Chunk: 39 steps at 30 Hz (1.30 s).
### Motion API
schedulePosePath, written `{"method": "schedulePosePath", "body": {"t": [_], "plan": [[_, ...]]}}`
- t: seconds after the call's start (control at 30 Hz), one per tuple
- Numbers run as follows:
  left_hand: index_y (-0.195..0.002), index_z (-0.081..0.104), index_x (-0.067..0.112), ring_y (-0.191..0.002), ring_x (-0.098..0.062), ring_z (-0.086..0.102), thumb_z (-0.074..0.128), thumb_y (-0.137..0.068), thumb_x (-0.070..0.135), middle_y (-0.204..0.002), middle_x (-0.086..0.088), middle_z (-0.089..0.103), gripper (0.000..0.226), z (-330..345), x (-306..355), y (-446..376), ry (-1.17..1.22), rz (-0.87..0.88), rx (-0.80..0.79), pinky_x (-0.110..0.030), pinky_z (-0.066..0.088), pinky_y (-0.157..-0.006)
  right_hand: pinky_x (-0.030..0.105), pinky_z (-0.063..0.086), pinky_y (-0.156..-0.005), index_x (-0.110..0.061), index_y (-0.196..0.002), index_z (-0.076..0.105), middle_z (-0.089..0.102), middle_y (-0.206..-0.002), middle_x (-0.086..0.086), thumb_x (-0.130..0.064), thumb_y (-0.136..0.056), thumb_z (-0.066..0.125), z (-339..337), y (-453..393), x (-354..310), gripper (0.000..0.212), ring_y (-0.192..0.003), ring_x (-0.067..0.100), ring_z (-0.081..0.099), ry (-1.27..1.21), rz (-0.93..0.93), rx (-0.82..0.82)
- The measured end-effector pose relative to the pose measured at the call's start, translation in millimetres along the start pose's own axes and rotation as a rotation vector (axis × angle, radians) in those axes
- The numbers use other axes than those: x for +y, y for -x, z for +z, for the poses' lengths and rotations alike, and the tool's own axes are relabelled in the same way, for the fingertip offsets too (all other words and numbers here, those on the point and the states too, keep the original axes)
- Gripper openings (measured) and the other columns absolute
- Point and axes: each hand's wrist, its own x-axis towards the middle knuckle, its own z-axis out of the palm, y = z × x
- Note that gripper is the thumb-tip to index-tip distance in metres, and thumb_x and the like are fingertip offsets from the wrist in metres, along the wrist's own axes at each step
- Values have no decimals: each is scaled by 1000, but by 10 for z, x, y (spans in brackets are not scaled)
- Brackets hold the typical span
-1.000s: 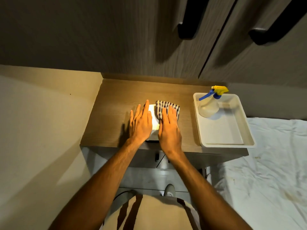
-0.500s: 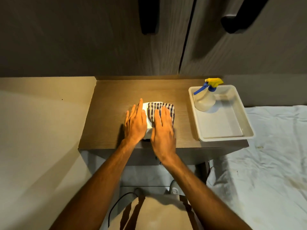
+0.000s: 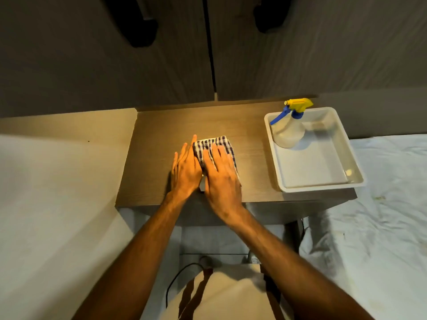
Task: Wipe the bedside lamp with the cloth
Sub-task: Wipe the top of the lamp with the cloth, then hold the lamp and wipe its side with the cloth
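Observation:
The bedside lamp (image 3: 206, 139) is a small white lit block on the wooden bedside table (image 3: 150, 158), seen from above. It is almost fully hidden; only a thin white edge shows past the cloth. A blue-and-white checked cloth (image 3: 218, 144) lies over its top. My right hand (image 3: 221, 179) presses flat on the cloth, fingers spread. My left hand (image 3: 186, 172) lies against the lamp's left side with straight fingers, touching the cloth's edge.
A white plastic tray (image 3: 346, 144) sits at the table's right end and holds a spray bottle (image 3: 288, 132) with a blue and yellow trigger. Dark cupboard doors (image 3: 161, 65) rise behind the table. A white sheet (image 3: 381, 215) lies to the right, a beige wall to the left.
My right hand has slid the cloth leftward across the lamp's top, so it covers nearly all of the white surface. The left hand has stayed against the lamp's side.

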Motion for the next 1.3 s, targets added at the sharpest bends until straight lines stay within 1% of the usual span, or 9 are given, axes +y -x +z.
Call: {"method": "schedulePosePath", "body": {"t": [0.17,0.37,0.57,0.73,0.93,1.03,1.1,1.2,1.3], "plan": [[-163,22,22,-161,-24,18,21,-108,36,-171,-3,29,57,26,18,-3,-15,-45,15,-52,7,-133,47,34,-125,-16,-156,41,34,-167,11,-21,-105,50,-114,-497,194,52,-159,30,23,-52,-74,-90],[-164,16,25,-162,-25,14,15,-107,42,-173,0,23,60,11,53,19,-10,-54,17,-52,6,-133,38,24,-125,-14,-155,43,32,-167,12,-5,-99,54,-41,-83,161,58,-160,30,19,-188,63,59],[-164,20,24,-162,-24,14,25,-108,40,-173,-1,23,58,-5,-12,-18,-53,-28,-20,-51,7,-133,48,19,-131,-21,-160,34,27,-170,7,-28,-104,52,-37,-233,158,59,-161,29,14,-44,-89,-74],[-164,18,26,-162,-24,15,12,-103,44,-172,-1,25,63,6,53,5,-33,-64,23,-51,7,-133,42,36,-125,-24,-158,38,30,-169,5,-17,-105,52,-151,-443,305,54,-160,26,19,-129,18,-94],[-164,18,25,-162,-29,9,16,-105,47,-172,-6,25,63,-85,42,-14,-181,-37,-17,-54,2,-131,44,47,-110,-23,-154,45,36,-166,5,3,-91,66,-312,381,616,72,-156,31,28,-82,-198,-92],[-162,26,21,-163,-30,5,16,-101,42,-173,-7,19,65,-117,147,-60,-330,-34,28,-55,-2,-132,36,42,-120,-25,-153,46,41,-164,1,-6,-101,55,-345,527,889,56,-153,22,36,-273,81,-29],[-160,32,19,-163,-32,3,19,-100,40,-174,-9,17,65,-119,266,-102,-395,13,71,-54,-4,-130,24,54,-101,-21,-149,51,59,-148,5,-16,-106,48,-317,407,1004,44,-134,22,58,-464,355,48],[-159,35,20,-162,-32,5,23,-107,39,-173,-10,20,57,-22,485,-199,-368,103,29,-56,-1,-131,23,53,-75,-18,-144,56,72,-121,14,-22,-108,46,-195,33,1062,38,-105,26,71,-759,629,27],[-160,31,21,-162,-30,12,24,-110,37,-171,-7,27,53,100,578,-215,-390,96,-18,-57,6,-132,37,56,-98,-19,-148,53,68,-133,15,-26,-108,44,-36,-243,1000,41,-118,30,67,-915,792,-8]]}}
